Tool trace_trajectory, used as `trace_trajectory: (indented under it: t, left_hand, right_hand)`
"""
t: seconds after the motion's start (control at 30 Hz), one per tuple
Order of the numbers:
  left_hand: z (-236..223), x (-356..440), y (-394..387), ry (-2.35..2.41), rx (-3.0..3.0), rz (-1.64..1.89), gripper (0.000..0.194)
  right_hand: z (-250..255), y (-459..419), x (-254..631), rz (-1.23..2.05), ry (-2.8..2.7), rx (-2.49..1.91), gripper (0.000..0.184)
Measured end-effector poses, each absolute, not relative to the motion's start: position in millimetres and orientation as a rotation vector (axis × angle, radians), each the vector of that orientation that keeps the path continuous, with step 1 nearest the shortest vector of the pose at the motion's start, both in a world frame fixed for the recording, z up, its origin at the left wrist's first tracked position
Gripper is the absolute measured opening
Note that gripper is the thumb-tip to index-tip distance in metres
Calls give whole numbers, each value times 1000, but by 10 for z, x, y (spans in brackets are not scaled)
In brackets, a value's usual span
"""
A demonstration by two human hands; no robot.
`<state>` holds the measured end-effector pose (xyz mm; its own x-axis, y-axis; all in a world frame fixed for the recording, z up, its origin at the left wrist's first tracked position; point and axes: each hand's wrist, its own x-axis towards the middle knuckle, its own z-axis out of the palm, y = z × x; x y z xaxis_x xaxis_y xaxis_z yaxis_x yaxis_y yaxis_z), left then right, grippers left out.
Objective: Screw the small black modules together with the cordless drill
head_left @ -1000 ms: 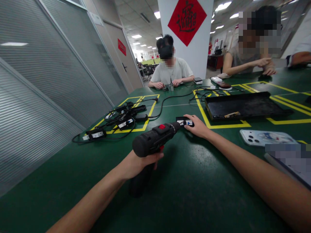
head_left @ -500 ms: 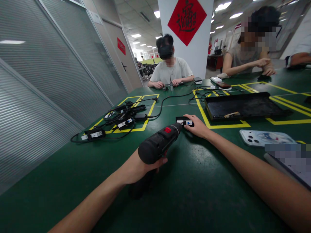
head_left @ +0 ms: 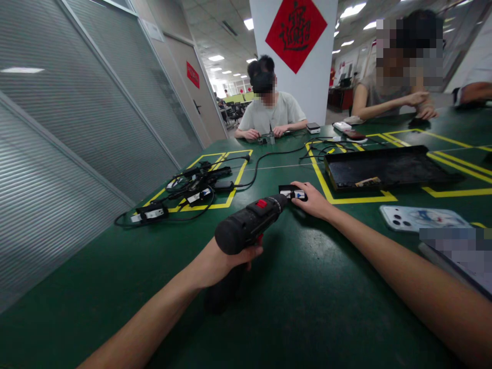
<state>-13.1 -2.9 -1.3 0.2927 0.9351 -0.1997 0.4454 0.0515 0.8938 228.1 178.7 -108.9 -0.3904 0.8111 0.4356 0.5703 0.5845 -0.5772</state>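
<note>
My left hand (head_left: 226,261) is wrapped round the grip of a black power drill (head_left: 249,220) with red switches. The drill points away from me, its front end at a small black box with a white label (head_left: 285,194). Whether the bit touches the box cannot be made out. My right hand (head_left: 311,201) grips that box from its right side against the green table (head_left: 307,287). Similar labelled black boxes (head_left: 198,195) with cables lie to the left.
A tangle of black cables (head_left: 203,177) lies in a yellow-taped area at left. On the right are a black tray (head_left: 388,169), a phone (head_left: 423,218) and a blurred flat device (head_left: 457,261). Two people (head_left: 271,110) sit across the table; a cable (head_left: 261,164) runs across its middle.
The rear of the drill has shifted slightly left and up with my left hand, its front end staying at the box. My right hand and the box have hardly moved.
</note>
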Motion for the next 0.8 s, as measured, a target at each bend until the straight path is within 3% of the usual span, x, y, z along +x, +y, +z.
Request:
trace_trajectory:
  t: [0.8]
  left_hand:
    - [-94, -236, 11, 1274, 1471, 680, 28]
  right_hand:
    - [-1090, 1791, 2281, 433, -2106, -1103, 53]
